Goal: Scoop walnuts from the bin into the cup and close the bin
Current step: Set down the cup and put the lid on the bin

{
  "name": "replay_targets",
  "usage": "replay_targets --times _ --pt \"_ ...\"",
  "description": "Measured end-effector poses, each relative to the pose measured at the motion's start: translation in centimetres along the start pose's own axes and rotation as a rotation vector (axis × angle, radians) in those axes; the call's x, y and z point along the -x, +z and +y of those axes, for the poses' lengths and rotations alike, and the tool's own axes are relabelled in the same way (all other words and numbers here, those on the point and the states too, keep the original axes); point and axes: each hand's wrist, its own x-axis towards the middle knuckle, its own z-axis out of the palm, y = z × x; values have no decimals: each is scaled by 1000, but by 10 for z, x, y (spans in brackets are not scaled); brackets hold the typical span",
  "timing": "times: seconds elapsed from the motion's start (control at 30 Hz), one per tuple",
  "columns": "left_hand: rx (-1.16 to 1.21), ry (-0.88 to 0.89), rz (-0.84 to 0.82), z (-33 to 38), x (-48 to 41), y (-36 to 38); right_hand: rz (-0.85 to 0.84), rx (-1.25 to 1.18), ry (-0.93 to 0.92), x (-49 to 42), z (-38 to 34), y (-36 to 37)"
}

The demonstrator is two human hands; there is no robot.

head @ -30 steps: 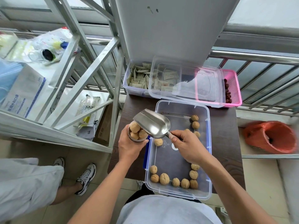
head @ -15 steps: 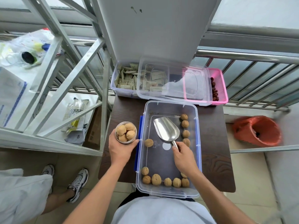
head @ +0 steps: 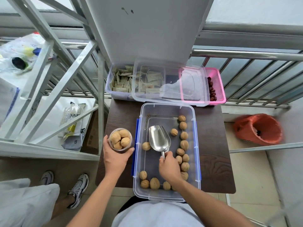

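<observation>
A clear plastic bin [head: 197, 161] with blue latches stands open on the dark wooden table [head: 213, 153]. Several walnuts [head: 184, 144] lie along its right and near sides. My right hand [head: 168, 167] grips the handle of an empty metal scoop [head: 159, 138], which rests inside the bin, mouth pointing away. My left hand [head: 114, 157] holds a small clear cup [head: 120, 139] full of walnuts on the table, left of the bin. The bin's clear lid [head: 168, 82] lies across the containers at the back.
Behind the bin stand a clear box of sachets [head: 121, 81] and a pink basket of red dates [head: 215, 86]. A metal shelf frame [head: 54, 89] stands at left, a railing [head: 246, 53] behind, an orange-lined basket [head: 258, 128] at right. Another person's legs and shoes [head: 77, 189] are lower left.
The scoop left the cup's rim and came down empty into the bin. The cup, now full of walnuts, was lowered onto the table left of the bin.
</observation>
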Motion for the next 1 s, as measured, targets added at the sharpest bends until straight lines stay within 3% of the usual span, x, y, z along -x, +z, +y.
replay_targets --times 0.13,0.3,0.4,0.47,0.6,0.8,0.9,1.0 --pt "-145 119 86 5 17 -6 -55 35 -7 -4 -4 -4" --pt "-296 626 249 32 36 -3 -10 74 -15 -10 -3 -22" --pt "-327 870 231 61 33 11 54 99 -35 -18 -4 -39" --pt "-290 890 158 86 27 23 106 94 -73 -23 -9 -52" --pt "-234 607 -42 139 -4 44 199 42 -149 -32 -21 -69" --pt "-113 6 -79 178 -95 71 248 1 -164 -42 -30 -75" --pt "-65 -150 -104 176 -127 81 239 -16 -172 -48 -32 -76" --pt "-17 -184 -117 172 -140 88 238 -18 -180 -55 -37 -78"
